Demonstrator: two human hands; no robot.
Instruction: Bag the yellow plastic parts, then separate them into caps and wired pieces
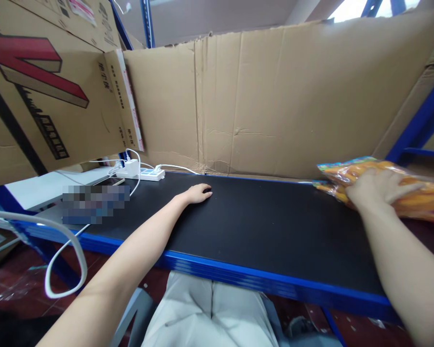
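Bag [383, 185]: orange snack pack in clear crinkly plastic, lying flat at the far right of the table [260, 226], close to the cardboard wall [267, 101] behind it.

Near: seated person's pale trousers below the blue table edge. Both forearms reach out over the black top. A white cable [63, 250] loops off the left edge.

Mid: left hand [198, 193] rests palm down on bare table, fingers loosely together, holding nothing. It sits well apart from the bag, toward the left of centre.

Right hand [378, 189] lies on top of the bag, palm down, fingers spread across the plastic and pressing lightly. Whether the fingertips curl around the far edge cannot be told; they are hidden behind the hand itself. The bag extends past the hand on both sides, with its left end poking out toward the table's middle and the rest running off right under the wrist.

Handling judgement: slick film and loose contents mean a flat press will likely slide rather than lift. A pinch at the sealed edge or a grip closing around the bag's body would hold better; dragging works if the palm keeps even pressure.

Far: white power strip [144, 172] with a plug in it at the back left, touching nothing of the bag. Printed carton [39, 91] leans above it. Blue shelf post [419, 120] at right.
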